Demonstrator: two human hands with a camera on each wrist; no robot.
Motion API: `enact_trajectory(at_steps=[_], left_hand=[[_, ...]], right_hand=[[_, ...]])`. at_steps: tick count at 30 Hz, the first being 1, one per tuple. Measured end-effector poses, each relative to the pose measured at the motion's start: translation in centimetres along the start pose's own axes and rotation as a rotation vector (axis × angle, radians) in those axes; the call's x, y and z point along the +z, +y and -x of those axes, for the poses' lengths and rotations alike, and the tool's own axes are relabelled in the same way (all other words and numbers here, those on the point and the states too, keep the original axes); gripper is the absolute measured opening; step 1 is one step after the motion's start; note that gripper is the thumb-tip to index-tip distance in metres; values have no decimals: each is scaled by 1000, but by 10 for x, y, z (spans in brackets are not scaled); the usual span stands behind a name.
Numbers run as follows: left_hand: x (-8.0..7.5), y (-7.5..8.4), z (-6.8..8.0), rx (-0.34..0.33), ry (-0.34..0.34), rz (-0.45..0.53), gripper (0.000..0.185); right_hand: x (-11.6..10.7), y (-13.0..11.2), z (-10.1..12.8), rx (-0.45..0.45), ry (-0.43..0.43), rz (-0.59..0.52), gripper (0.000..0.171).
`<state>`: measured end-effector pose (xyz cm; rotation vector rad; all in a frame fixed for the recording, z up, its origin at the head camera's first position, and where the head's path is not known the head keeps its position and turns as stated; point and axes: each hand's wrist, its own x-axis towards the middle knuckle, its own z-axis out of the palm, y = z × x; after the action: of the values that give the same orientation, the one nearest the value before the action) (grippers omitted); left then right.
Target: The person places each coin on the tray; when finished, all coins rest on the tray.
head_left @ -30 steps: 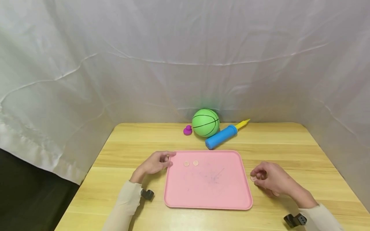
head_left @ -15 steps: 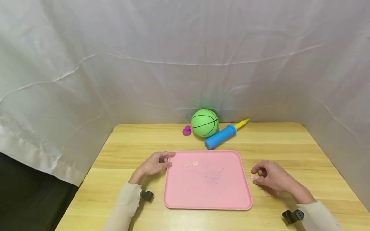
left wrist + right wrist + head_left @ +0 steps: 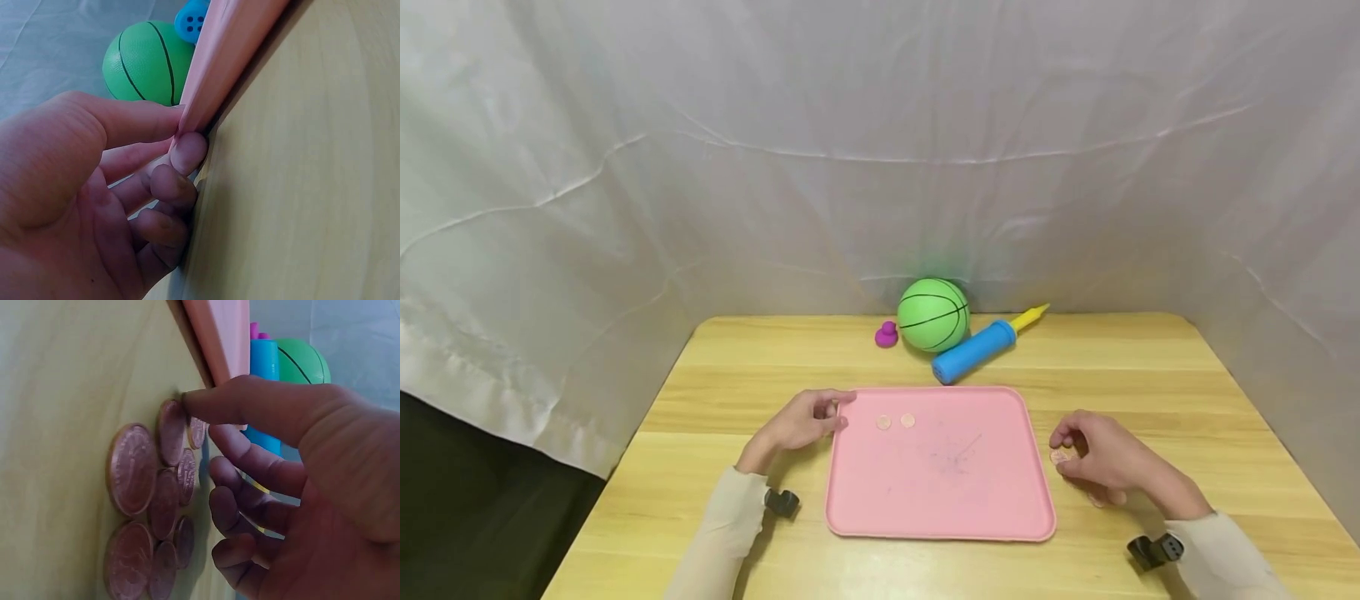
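Note:
A pink tray (image 3: 940,508) lies on the wooden table, and two copper-coloured coins, a left coin (image 3: 883,422) and a right coin (image 3: 907,421), sit side by side near its far left corner. My left hand (image 3: 801,419) pinches the tray's left rim between thumb and forefinger, seen closely in the left wrist view. To the right of the tray, several coins (image 3: 133,469) lie flat in rows on the table. Over them hovers my right hand (image 3: 1105,454), fingers loosely bent, the thumb tip at the edge of one coin (image 3: 172,432). In the head view, it partly hides the coins.
At the back of the table stand a green ball (image 3: 933,315), a small purple toy (image 3: 887,334) and a blue hand pump (image 3: 974,352) with a yellow nozzle. Grey-white cloth (image 3: 880,167) hangs behind and around the table.
My right thumb and fingertips have shifted slightly over the coins. The left hand keeps its hold on the tray, and both coins in it stay in place.

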<state>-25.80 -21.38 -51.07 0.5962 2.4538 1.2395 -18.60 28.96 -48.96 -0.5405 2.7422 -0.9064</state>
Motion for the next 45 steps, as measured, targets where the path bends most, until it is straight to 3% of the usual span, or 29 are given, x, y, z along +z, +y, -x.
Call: enact_trajectory(at_steps=[12,18,23,27,32,36,45], left_hand=[[-1,1,-1,4,3,7,48],[0,3,1,-3,4,13,48],[1,4,1,-8,-1,9,48],[1,4,1,-8,2,2,48],[0,3,1,-3,5,-9,48],[1,2,1,-4,-3,0,48],[1,4,1,-16,3,7,49]], right_hand=[[1,-2,-5,-13,-23,-29,31],[0,-2,-4,-26,-31,-78,16],[-5,-2,2,-7,-38,-237,10],[-8,-7,2,99,-16,-398,22],[-5,-16,-8,205,34,-467,37],[1,-23,-19,184,33,-569,43],[18,-45,-55,166,-76,-793,53]])
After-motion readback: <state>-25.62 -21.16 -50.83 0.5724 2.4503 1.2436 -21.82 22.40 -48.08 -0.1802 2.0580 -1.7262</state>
